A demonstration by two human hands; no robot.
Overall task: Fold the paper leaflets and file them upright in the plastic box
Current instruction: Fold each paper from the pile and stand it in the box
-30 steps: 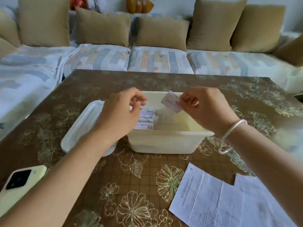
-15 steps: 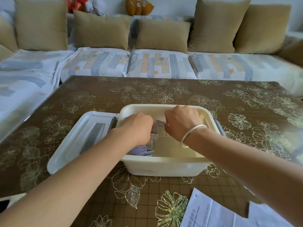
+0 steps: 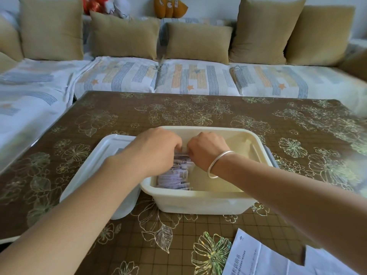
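A cream plastic box (image 3: 198,203) stands open on the table. A row of folded leaflets (image 3: 176,178) stands upright along its left side; the right half of the box is bare. Both my hands are inside the box at the far end of that row. My left hand (image 3: 156,149) has its fingers curled down onto the filed leaflets. Right beside it, my right hand (image 3: 206,149) curls its fingers round a folded leaflet pushed into the row. The fingertips and that leaflet are hidden behind the knuckles.
The box's white lid (image 3: 95,169) lies flat against the box's left side. Unfolded paper sheets (image 3: 258,257) lie at the table's near right edge. The brown floral tablecloth (image 3: 178,108) reaches back to a sofa with tan cushions (image 3: 198,42).
My right hand has carried the folded leaflet down from above the box into the row. My left hand has dropped onto the leaflets too. The camera has tilted up; the phone has left view.
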